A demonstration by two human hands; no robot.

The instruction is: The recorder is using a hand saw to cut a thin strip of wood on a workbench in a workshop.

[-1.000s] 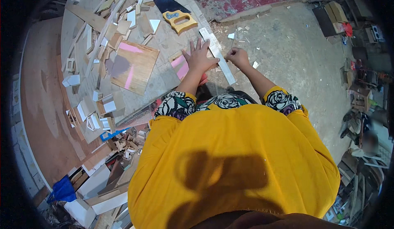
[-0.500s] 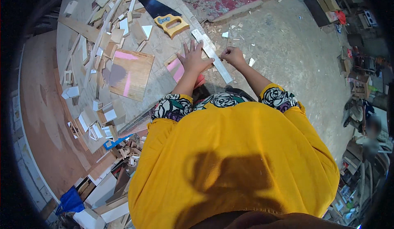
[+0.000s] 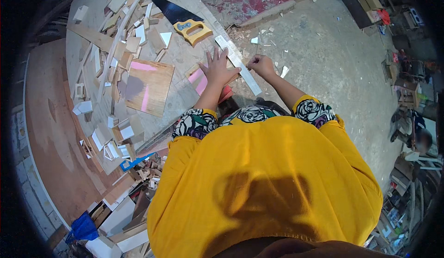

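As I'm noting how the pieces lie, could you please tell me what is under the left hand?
Under the left hand is a partly pink board, visible beside it; the hand also overlaps a silvery strip. The surface beneath the palm is covered and cannot be seen.

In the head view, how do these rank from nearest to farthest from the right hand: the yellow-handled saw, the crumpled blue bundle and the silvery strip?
1. Silvery strip: just left of the right hand.
2. Yellow-handled saw: farther left, toward the picture's top.
3. Crumpled blue bundle: far off, at lower left.
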